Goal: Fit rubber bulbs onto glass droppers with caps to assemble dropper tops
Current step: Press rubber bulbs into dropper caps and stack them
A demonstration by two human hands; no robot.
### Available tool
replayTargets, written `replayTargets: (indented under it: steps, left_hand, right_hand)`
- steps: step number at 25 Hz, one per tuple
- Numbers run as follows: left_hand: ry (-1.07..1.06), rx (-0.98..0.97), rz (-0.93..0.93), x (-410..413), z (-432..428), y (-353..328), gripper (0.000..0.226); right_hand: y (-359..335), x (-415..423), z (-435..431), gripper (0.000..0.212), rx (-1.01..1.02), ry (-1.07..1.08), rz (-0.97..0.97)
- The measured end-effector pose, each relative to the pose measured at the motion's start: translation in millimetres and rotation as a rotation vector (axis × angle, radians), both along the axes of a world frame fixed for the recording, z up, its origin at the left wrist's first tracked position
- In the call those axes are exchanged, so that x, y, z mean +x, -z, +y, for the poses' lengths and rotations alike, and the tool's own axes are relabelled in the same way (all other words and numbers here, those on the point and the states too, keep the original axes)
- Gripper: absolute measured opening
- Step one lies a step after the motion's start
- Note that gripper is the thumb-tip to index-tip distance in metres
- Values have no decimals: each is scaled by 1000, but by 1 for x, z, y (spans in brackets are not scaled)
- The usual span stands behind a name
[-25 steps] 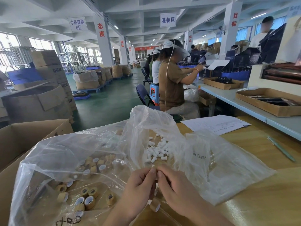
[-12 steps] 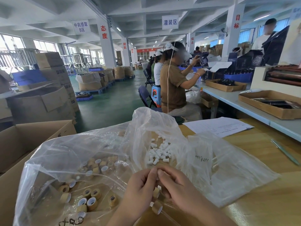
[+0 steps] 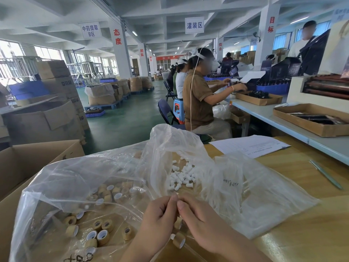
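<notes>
My left hand and my right hand meet fingertip to fingertip low in the middle. Together they pinch a small white rubber bulb, whose tip shows between the fingertips. A tan cap sits under it between the palms, mostly hidden. Another tan cap lies just below the hands. Loose white bulbs form a pile inside the open clear bag. Several tan caps with white liners lie in the left part of the plastic.
A second clear bag lies to the right on the wooden table. An open cardboard box stands on the left. Papers and a pen are farther right. Other workers sit at a long bench behind.
My hands stayed together and shifted slightly. A white bulb tip now shows between the fingertips. The cap between the palms is more covered than before.
</notes>
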State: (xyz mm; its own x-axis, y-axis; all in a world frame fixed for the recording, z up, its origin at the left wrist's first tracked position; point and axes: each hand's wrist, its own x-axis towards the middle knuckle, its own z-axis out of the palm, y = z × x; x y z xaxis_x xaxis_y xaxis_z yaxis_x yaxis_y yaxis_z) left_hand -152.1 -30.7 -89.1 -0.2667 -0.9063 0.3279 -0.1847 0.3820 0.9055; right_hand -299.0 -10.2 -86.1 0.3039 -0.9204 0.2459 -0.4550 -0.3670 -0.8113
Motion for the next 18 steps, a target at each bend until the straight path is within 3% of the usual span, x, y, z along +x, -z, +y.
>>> replayTargets:
  steps: [4,10,18]
  left_hand:
    - [28,46,39,0,0,1,51]
    - [94,264,252,-1,0,2,54]
    - [50,250,214,0,-2,0,53]
  right_hand:
    - [0,3,2,35,-32,4,27]
    - [0,3,1,29,-24,14,-29]
    - [8,-2,-5,41,56,14,-74]
